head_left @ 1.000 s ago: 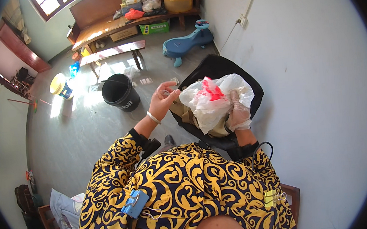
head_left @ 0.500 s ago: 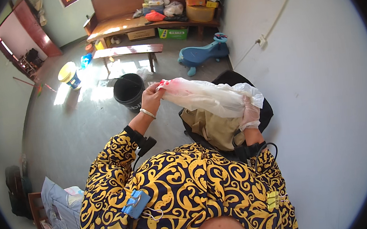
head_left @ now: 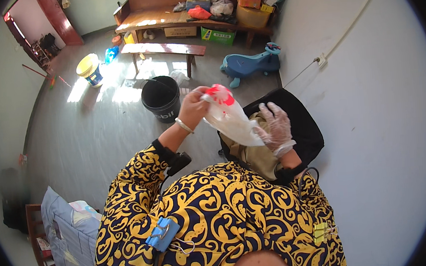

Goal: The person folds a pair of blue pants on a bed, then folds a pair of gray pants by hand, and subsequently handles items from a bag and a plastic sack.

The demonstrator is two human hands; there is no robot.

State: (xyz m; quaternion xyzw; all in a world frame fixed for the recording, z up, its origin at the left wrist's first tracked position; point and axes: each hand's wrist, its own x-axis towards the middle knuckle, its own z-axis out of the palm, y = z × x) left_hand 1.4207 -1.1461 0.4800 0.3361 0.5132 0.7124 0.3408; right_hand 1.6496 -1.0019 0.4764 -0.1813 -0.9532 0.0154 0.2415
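Note:
A white plastic bag (head_left: 232, 118) with red print hangs slack in front of me. My left hand (head_left: 195, 104), bare and with a bangle at the wrist, grips its upper left end. Beside the bag's lower right end is my right hand (head_left: 277, 126), in a clear plastic glove. Its fingers are spread upward, and the thumb is at the bag's edge; whether it touches cannot be made out. Khaki cloth (head_left: 248, 156) lies below both hands on a large black fabric object (head_left: 301, 125), whose kind is partly hidden.
A black bucket (head_left: 161, 101) stands ahead on the left, a yellow-and-blue bucket (head_left: 89, 70) farther off. Beyond are a low wooden bench (head_left: 162, 48), a blue ride-on toy (head_left: 250, 65) and a long wooden seat (head_left: 162, 18) with boxes and bags. A white wall (head_left: 374, 119) rises at right.
The bag was stretched between both hands, with my right hand inside it. My right hand is now out with fingers spread, and the bag hangs lower and narrower from my left. The view has shifted slightly.

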